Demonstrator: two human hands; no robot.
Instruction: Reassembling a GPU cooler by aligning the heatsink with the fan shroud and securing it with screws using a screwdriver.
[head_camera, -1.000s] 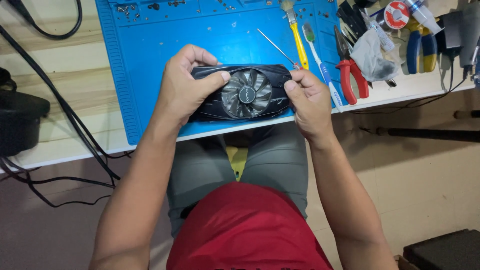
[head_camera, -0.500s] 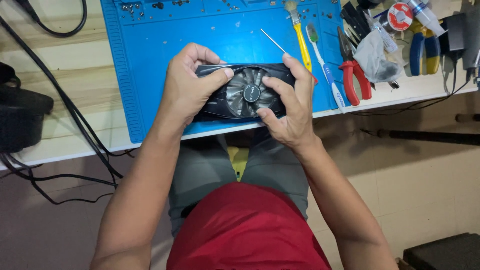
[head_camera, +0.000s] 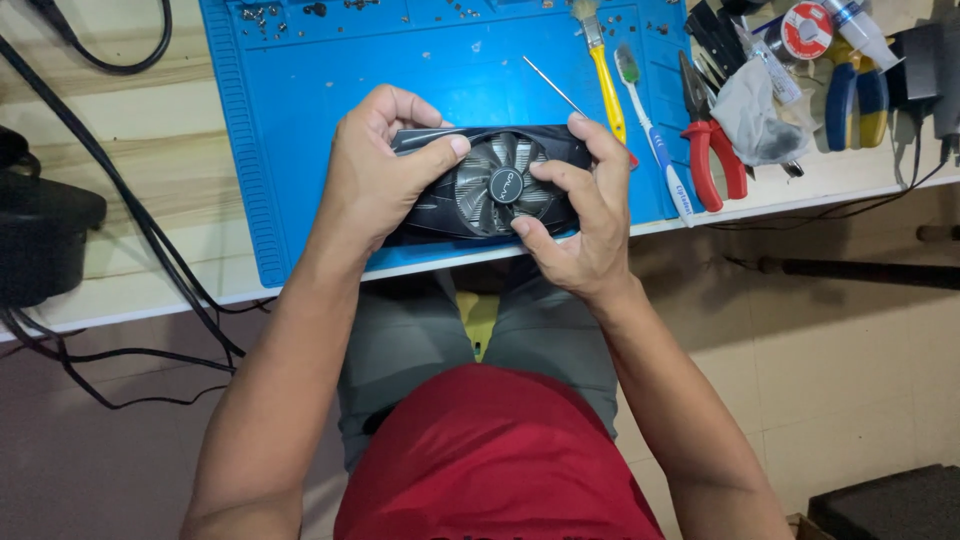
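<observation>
While both hands grip it, a black graphics card (head_camera: 485, 183) with one fan hangs over the near edge of the blue work mat (head_camera: 300, 120).

Left hand (head_camera: 375, 170) wraps the card's left end, thumb across the shroud; right hand (head_camera: 585, 215) closes on the right end, fingertips resting on the fan blades. Judged from this, pressing on the blades could bend them, or the card could slip off the bench edge into the lap. Right of the mat lie a yellow-handled brush (head_camera: 603, 70), toothbrush (head_camera: 655, 140) and red pliers (head_camera: 712, 140) on a pale wooden bench (head_camera: 130, 140); black cables (head_camera: 120, 210) trail left, above a tiled floor.
</observation>
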